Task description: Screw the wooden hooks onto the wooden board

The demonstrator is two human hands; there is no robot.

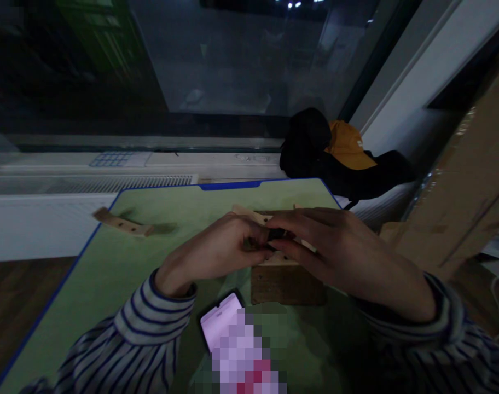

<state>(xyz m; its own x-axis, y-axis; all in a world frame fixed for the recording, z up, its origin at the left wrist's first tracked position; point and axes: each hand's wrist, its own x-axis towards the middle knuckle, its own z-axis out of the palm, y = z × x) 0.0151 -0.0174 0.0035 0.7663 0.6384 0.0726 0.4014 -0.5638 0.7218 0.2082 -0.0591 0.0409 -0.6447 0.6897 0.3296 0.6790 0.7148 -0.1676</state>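
Note:
Both my hands meet over a small wooden assembly (286, 282) on the green mat (110, 273). My left hand (220, 251) is curled, its fingertips pinching a small dark piece that I cannot make out. My right hand (335, 251) lies over the pale wooden slat (249, 214) on top of the assembly, fingers bent and pressed together at the same dark piece. A dark wooden block forms the near side of the assembly. Both sleeves are striped.
A separate wooden strip with holes (124, 223) lies at the mat's far left. A lit phone (222, 323) rests near me. A dark bag with an orange cap (348, 145) sits by the window sill. A cardboard box (466, 180) stands at right.

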